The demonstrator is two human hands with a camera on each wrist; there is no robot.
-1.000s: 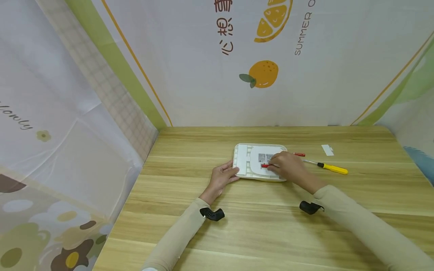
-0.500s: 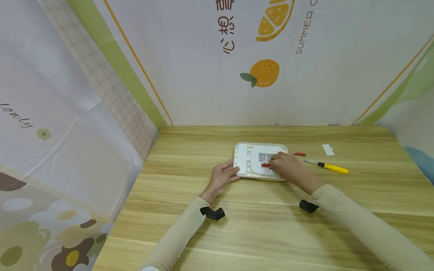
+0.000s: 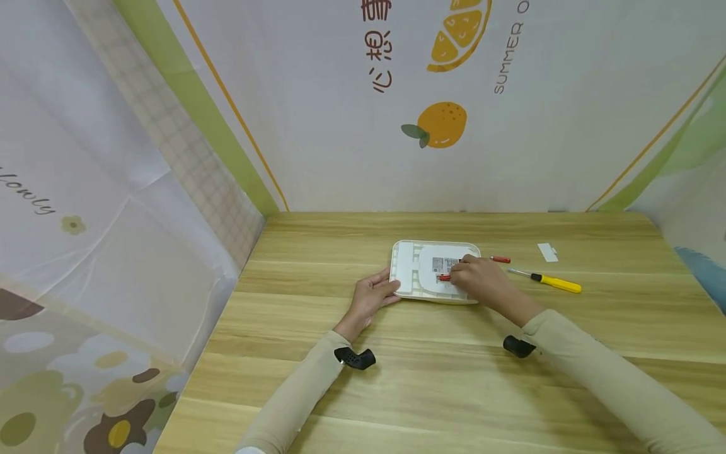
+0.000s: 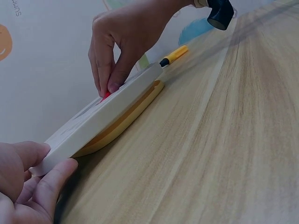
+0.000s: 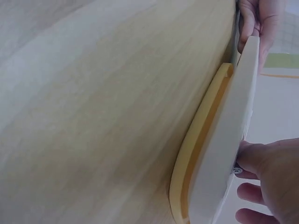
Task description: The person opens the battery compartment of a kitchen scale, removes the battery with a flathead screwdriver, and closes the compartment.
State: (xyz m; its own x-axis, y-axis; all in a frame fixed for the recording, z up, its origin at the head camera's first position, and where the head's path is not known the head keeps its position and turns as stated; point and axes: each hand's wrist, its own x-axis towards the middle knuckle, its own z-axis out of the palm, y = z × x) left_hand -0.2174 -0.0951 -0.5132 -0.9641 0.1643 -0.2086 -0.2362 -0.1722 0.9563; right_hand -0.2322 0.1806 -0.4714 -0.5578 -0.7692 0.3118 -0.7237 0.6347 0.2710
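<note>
A white rounded rectangular device (image 3: 405, 268) lies underside up on the wooden table, with a yellow rim (image 4: 128, 114) beneath it. My left hand (image 3: 371, 296) grips its left edge, the thumb (image 4: 35, 151) on top and fingers below. My right hand (image 3: 482, 280) pinches a red battery (image 3: 444, 277) at the small opening in the underside. A metal end (image 5: 237, 171) shows between the fingers in the right wrist view. How deep the battery sits is hidden by the fingers. Another red battery (image 3: 501, 258) lies on the table just right of the device.
A screwdriver (image 3: 558, 282) with a yellow handle lies to the right of my right hand. Behind it is a small white battery cover (image 3: 547, 251). A printed cloth (image 3: 340, 157) hangs along the table's back edge.
My right fingers have shifted slightly at the battery. The device and my left hand stay in place.
</note>
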